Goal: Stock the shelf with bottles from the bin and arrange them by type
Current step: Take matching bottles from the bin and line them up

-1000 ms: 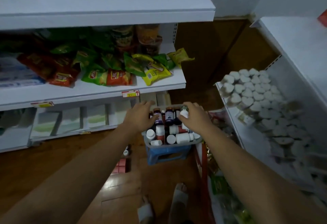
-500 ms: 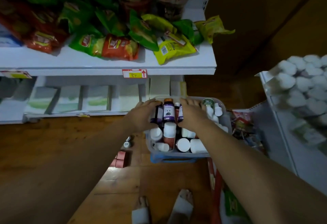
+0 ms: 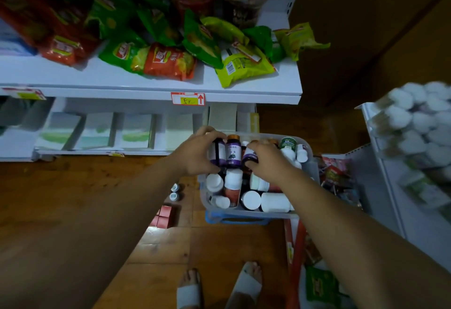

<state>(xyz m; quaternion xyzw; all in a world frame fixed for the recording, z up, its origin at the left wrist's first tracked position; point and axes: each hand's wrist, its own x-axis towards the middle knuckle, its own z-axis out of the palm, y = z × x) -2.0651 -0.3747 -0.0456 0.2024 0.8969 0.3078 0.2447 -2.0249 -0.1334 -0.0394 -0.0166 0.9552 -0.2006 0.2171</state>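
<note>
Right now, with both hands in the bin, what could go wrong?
1. The left hand grips a purple bottle and the right hand a tilted purple bottle, with an orange-capped bottle standing between them; lifting may topple it.
2. The bin looks wider than the blue stool under it, so a pull could tip it.
3. Two small bottles lie on the floor nearby, easy to kick.

Bare hands [image 3: 198, 154], white-strapped slippers [image 3: 189, 293]
</note>
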